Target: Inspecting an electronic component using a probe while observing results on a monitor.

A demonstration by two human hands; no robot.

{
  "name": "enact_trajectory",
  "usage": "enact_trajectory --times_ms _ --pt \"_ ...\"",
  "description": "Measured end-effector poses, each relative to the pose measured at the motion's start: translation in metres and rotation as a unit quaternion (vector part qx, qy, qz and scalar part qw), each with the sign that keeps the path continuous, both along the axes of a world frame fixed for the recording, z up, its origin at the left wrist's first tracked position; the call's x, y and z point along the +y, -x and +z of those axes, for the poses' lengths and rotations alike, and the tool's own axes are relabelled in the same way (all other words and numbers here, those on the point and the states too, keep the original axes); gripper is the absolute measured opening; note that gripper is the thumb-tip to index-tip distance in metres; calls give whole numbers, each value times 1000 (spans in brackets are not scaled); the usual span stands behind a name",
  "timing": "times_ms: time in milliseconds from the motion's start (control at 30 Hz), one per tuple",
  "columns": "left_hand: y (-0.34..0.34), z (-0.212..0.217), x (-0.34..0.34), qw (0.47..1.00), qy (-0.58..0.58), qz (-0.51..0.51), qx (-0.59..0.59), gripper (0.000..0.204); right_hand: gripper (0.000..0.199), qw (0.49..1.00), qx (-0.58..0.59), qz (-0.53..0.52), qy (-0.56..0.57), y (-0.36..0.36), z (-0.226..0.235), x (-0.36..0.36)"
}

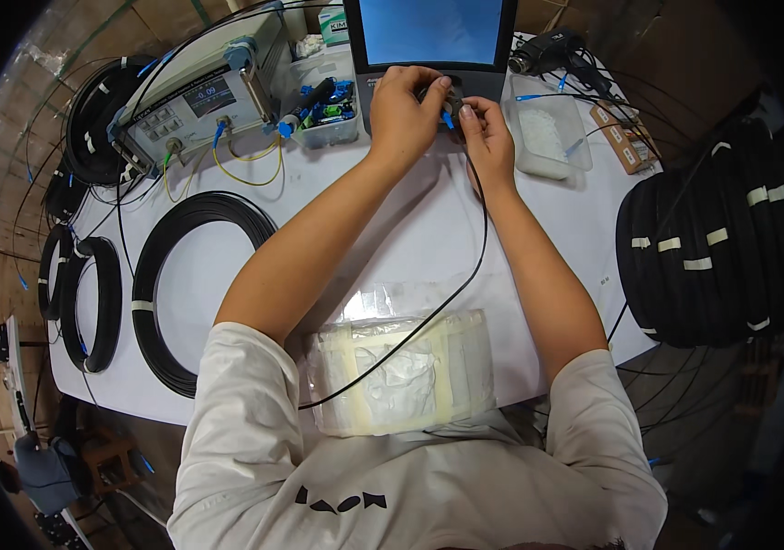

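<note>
Closest to my view, a clear plastic bag (pixel 401 380) of white packing lies at the near edge of the white table (pixel 392 238), with a thin black cable (pixel 465 275) running across it and up toward both hands. Largest on the table is a black cable coil (pixel 167 275) at left, then a stack of taped black coils (pixel 713 257) at right, a grey test meter (pixel 199 96) at far left, and a screen unit (pixel 433 37) at the far edge. A clear tray (pixel 548 137) sits just beside the right hand. My left hand (pixel 406 110) has its grip closed around a small dark fitting at the screen's base, while my right hand (pixel 484 137) pinches the blue connector (pixel 448 120) at the cable's end, fingertips narrow. I judge the cable light and springy, prone to kinking, and the connector tip fragile, so I would take hold at the connector's body, never the bare fibre.
</note>
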State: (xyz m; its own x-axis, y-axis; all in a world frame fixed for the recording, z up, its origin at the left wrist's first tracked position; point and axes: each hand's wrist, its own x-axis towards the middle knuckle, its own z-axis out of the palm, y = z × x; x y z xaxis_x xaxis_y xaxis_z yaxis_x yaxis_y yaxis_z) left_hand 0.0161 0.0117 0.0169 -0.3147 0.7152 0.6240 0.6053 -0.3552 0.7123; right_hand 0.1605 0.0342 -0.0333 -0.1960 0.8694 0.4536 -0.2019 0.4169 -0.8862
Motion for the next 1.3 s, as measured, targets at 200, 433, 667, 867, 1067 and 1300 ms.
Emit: enact_trajectory --times_ms 200,433,667,867,1067,1300 --pt "-9 6 -4 998 3 -1 -61 25 26 1000 -9 -15 -18 0 1 1" --pt "2 1 0 997 18 -40 -56 33 29 1000 -2 1 -17 5 3 -1" --pt "-1 4 -1 999 23 -24 -24 27 27 1000 -14 -25 -13 -3 2 5" --pt "-3 1 -1 999 -31 4 -10 23 25 1000 8 -14 4 2 7 -1" --pt "0 1 0 1000 -19 -13 -12 24 25 1000 4 -20 -3 1 6 0" --pt "-1 2 0 1000 -15 -4 -5 27 25 1000 -8 -24 -16 -1 4 2"
